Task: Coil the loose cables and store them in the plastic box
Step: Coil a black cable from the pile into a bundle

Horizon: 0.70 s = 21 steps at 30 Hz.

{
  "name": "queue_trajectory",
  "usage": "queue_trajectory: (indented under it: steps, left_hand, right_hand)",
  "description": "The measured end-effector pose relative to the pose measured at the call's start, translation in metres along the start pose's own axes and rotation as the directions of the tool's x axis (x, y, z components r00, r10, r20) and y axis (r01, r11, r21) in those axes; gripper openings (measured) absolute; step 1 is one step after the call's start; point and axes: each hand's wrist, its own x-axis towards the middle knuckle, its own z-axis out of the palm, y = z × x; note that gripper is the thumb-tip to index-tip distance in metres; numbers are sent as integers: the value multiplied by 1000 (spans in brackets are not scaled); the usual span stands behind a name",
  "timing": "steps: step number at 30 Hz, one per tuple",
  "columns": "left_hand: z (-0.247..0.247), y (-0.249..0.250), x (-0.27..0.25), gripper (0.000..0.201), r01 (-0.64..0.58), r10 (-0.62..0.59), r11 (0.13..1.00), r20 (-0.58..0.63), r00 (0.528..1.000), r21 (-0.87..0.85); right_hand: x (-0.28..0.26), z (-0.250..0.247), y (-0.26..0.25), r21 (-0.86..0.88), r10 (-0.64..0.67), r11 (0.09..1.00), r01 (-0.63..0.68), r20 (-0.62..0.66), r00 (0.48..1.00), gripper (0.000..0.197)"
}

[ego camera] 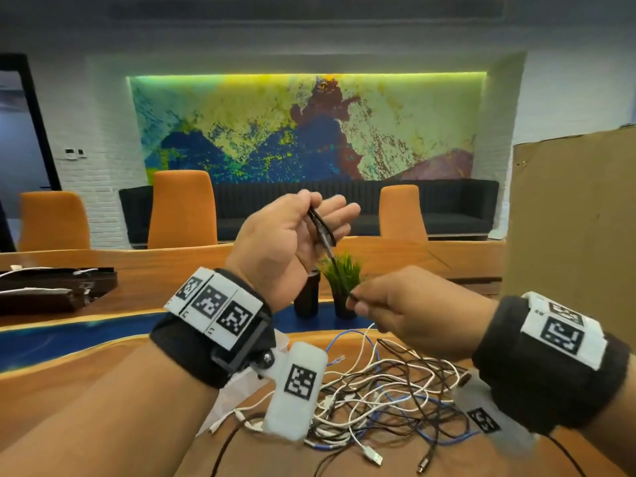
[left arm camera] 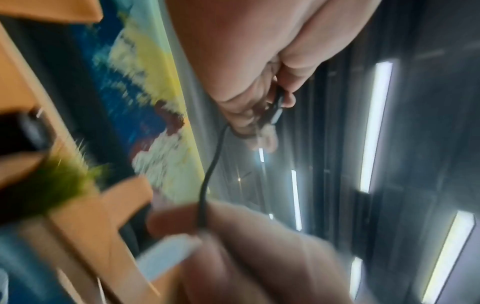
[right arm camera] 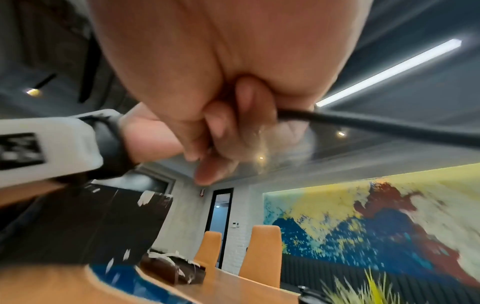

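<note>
My left hand point(ego camera: 320, 218) is raised palm up, and its thumb pinches a small coil of black cable point(ego camera: 323, 228) against the fingers. From the coil the cable runs down to my right hand point(ego camera: 358, 301), which pinches it lower and to the right. In the left wrist view the black cable point(left arm camera: 211, 164) spans between the two hands. In the right wrist view it point(right arm camera: 376, 125) leaves my curled fingers point(right arm camera: 215, 123) to the right. A tangled pile of white, black and blue cables point(ego camera: 378, 390) lies on the wooden table point(ego camera: 86, 390) under both wrists. Some clear plastic point(ego camera: 234, 383) shows beneath my left wrist; what it is I cannot tell.
A small potted grass plant point(ego camera: 342, 280) and a black cylinder point(ego camera: 307, 294) stand just beyond my hands. A tall cardboard sheet point(ego camera: 571, 218) rises at the right. Dark brown boxes point(ego camera: 51, 287) lie at the far left. Orange chairs point(ego camera: 182, 208) line the far side.
</note>
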Motion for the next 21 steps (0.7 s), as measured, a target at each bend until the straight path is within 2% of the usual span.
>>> queue_trajectory:
  steps: [2,4,5,6,7,10,12,14,16,18,19,21]
  left_hand:
    - [-1,-6,6,21,-83,81,949,20,997,305]
    - [-4,-15,6,21,-182,88,742,176,980,645]
    - [-6,-19,4,22,-219,55,634,239,969,742]
    - [-7,-23,3,23,-224,18,595,266,964,772]
    - [-7,-25,1,24,-185,-26,641,261,965,745]
    - [2,-27,-6,28,-4,-112,858,195,974,514]
    - [7,-26,-9,31,105,-184,929,197,963,355]
    - [9,-21,-9,33,205,-241,962,209,948,181]
    - [10,-16,-4,33,243,-234,970,194,953,-24]
    - [11,-14,2,33,182,-164,974,136,977,-135]
    - [11,-16,4,31,123,-115,988,91,989,-96]
    - [9,-24,8,21,-25,21,974,19,1000,225]
  right_hand:
    - [0,-7,-7,-135,-34,990,42,58,998,18]
    - [2,-25,-10,-164,-74,984,71,-14,997,15]
    - [3,-38,-10,-151,-80,986,67,-78,994,13]
    - [5,-52,-8,-124,-67,991,48,-147,987,11]
    - [7,-65,-5,-85,-32,996,15,-203,979,11]
    - [12,-85,13,42,76,997,-65,-345,935,10]
    - [17,-78,28,104,119,991,-81,-440,890,11]
    - [20,-59,39,173,169,980,-96,-478,862,15]
    - [22,-33,43,176,177,978,-111,-423,889,25]
    - [19,-9,37,109,123,989,-98,-250,961,20]
    - [17,0,32,53,84,996,-77,-128,988,14]
    - [13,5,19,-65,28,998,-24,64,998,16]
